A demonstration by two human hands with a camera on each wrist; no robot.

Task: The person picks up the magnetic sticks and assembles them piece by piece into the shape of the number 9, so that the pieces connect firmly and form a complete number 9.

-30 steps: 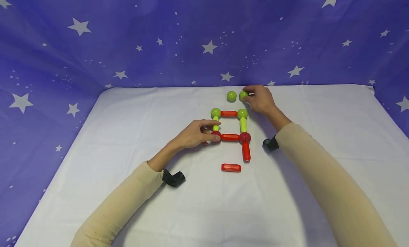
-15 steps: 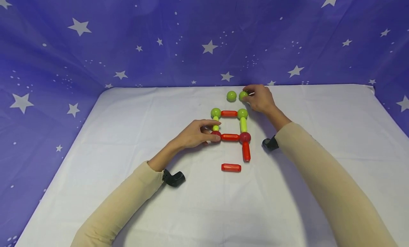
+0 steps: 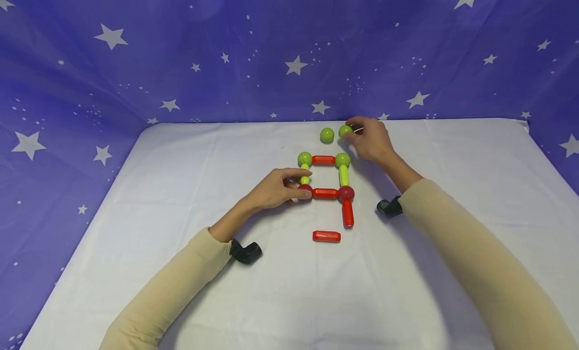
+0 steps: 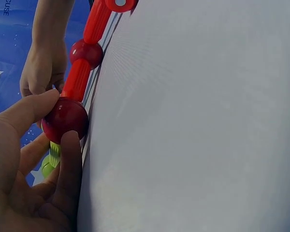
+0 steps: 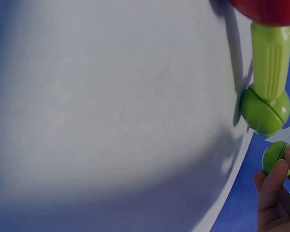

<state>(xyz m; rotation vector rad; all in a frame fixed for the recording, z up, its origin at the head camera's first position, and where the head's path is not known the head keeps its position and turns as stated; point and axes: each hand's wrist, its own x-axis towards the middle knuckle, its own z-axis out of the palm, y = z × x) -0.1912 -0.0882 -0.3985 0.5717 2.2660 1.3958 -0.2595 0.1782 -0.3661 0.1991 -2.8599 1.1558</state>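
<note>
My left hand grips a dark red ball between thumb and fingers; it is the near left corner of a square frame of balls and rods. Green balls form the two far corners, joined by a red rod. Yellow-green rods make the sides, such as the right one. From the other dark red ball, a red rod points toward me. Behind the frame, my right hand pinches a loose green ball with thumb and fingertips. A second loose green ball rests just left of it.
A single red rod lies in front of the frame on the white cloth. A blue star-patterned backdrop rises behind the table and along its sides. Both wrists carry a black camera mount.
My right hand has shifted slightly back with its green ball, which sits a little higher in the head view; the right forearm has swung slightly right. My left hand keeps its grip in place.
</note>
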